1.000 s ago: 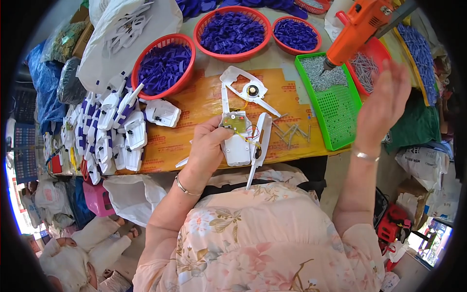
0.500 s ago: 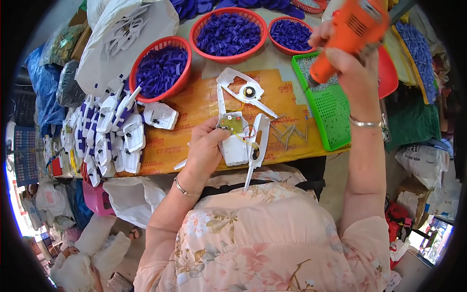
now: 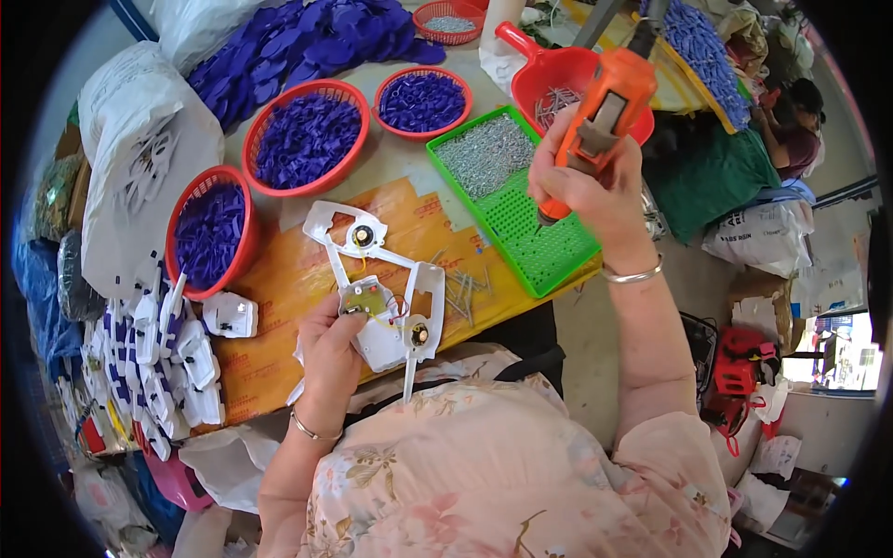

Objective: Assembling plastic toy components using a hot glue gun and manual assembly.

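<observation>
My left hand (image 3: 327, 352) grips the edge of a white plastic casing (image 3: 379, 346), its thumb by a green circuit board (image 3: 366, 298). Thin wires run from the board to two white arm-shaped parts, each with a small round speaker: one speaker (image 3: 363, 236) lies beyond the casing, the other speaker (image 3: 420, 333) to its right. My right hand (image 3: 595, 200) is wrapped round an orange power screwdriver (image 3: 606, 107), pointing down. Its thin bit hangs above the perforated part of a green tray (image 3: 544, 263); whether it touches is unclear. Small screws (image 3: 484, 153) fill the tray's far part.
Red baskets of purple pieces (image 3: 310, 135) stand at the far left. Finished-looking white casings (image 3: 200, 372) are piled at the left edge. Long loose screws (image 3: 465, 290) lie beside the tray. A red scoop (image 3: 530, 79) stands behind it. Another person (image 3: 795, 126) is at far right.
The view has turned, shifting the table leftward and down. The screwdriver has moved from the tray's screw-filled side toward its perforated part. My left hand keeps hold of the casing.
</observation>
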### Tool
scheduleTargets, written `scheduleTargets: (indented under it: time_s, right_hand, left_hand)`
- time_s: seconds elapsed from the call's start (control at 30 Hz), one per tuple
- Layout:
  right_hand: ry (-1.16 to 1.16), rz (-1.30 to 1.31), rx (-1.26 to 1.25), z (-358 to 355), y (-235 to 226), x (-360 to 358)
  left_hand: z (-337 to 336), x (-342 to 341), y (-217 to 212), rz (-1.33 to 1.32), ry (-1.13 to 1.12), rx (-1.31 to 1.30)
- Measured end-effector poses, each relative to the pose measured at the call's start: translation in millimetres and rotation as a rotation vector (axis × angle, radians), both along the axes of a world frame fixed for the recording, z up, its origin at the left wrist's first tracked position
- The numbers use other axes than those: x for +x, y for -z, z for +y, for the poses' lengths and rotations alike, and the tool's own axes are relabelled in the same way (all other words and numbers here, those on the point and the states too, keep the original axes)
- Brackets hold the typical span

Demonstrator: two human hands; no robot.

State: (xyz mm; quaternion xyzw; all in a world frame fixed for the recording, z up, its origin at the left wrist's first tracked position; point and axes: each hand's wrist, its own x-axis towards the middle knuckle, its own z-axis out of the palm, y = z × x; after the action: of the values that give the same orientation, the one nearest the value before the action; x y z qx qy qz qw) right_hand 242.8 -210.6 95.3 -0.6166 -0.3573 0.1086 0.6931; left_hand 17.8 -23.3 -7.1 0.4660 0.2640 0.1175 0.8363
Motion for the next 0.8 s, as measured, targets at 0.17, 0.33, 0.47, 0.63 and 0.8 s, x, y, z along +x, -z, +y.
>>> scheduleTargets:
  time_s: [0.17, 0.33, 0.47, 0.63, 0.8]
  right_hand:
    - [0.185, -0.069, 0.047, -2, 21, 6]
    - [0.352, -0.068, 0.066, -4, 35, 16]
    - [0.363, -0.074, 0.107, -3, 40, 17]
    - [0.380, -0.062, 0.122, -2, 45, 17]
    - [0.395, -0.063, 0.088, -5, 47, 19]
  left_hand:
    - [-9, 4, -7, -0.011, -0.032, -0.031]
    - [-14, 4, -5, -0.009, -0.004, 0.017]
    - [-12, 8, -5, 0.005, -0.010, 0.038]
    - [-4, 10, -4, -0.016, -0.027, 0.003]
    - [-3, 10, -5, -0.022, -0.022, -0.018]
